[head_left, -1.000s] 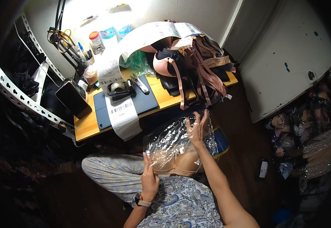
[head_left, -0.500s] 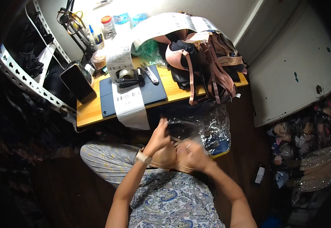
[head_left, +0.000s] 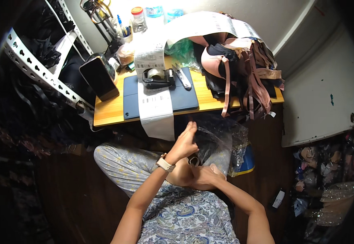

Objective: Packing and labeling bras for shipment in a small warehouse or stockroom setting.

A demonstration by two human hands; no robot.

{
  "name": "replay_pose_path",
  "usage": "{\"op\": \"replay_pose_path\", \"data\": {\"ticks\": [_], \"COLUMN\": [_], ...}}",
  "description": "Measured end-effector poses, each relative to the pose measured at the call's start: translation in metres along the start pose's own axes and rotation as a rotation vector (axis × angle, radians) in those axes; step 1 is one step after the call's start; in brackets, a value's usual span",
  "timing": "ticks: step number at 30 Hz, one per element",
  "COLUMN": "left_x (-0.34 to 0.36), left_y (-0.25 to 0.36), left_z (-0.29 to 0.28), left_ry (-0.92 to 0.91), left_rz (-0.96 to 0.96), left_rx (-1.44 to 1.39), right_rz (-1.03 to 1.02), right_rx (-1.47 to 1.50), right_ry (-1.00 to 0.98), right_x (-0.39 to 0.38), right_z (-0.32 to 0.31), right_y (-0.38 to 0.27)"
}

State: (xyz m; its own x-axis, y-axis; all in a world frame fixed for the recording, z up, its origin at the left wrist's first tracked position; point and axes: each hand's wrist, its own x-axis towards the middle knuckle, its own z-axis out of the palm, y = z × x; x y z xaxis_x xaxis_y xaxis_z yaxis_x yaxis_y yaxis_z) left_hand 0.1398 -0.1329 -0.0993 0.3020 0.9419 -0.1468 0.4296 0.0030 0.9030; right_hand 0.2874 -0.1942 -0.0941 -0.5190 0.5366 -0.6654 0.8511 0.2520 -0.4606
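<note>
At the lower centre of the frame, close to the patterned top (head_left: 185, 215), a tan bra (head_left: 180, 174) lies across the lap. Its rounded left cup shows; its long axis seems to run left to right, though the right hand (head_left: 208, 175) hides the rest. That hand bends over the bra, touching it; its fingertips are hidden, so I cannot tell whether they are clamped. It is the nearer hand. The left hand (head_left: 186, 142) reaches above the cup, fingers straight and close together, pointing toward the top of the frame. Whether it pinches the clear plastic bag (head_left: 239, 142) just to its right I cannot tell. The bra lies below the bag and to its left. A blue-and-yellow item (head_left: 248, 160) sits by the bag's right edge.

Against the frame half a second ago, the right hand has settled lower and covers the right cup, and more of the right trouser leg (head_left: 219, 152) shows.

Farther up, the wooden surface (head_left: 108, 114) carries a tape dispenser (head_left: 156, 79), a label strip (head_left: 156, 114) and a heap of bras (head_left: 240, 69).
</note>
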Motion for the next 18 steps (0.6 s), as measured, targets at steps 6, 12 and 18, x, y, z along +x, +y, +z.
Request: {"op": "replay_pose_path", "data": {"ticks": [6, 12, 18], "left_x": [0.003, -0.013, -0.036], "left_y": [0.014, 0.017, 0.028], "left_z": [0.009, -0.009, 0.029], "left_ry": [0.066, -0.021, -0.102], "left_rz": [0.177, 0.025, 0.085], "left_rx": [0.141, 0.298, 0.403], "right_rz": [-0.266, -0.440, -0.015], "right_rx": [0.059, 0.229, 0.887], "right_ry": [-0.184, -0.557, -0.437], "right_x": [0.020, -0.071, -0.157], "right_z": [0.002, -0.110, 0.024], "right_y": [0.008, 0.060, 0.242]}}
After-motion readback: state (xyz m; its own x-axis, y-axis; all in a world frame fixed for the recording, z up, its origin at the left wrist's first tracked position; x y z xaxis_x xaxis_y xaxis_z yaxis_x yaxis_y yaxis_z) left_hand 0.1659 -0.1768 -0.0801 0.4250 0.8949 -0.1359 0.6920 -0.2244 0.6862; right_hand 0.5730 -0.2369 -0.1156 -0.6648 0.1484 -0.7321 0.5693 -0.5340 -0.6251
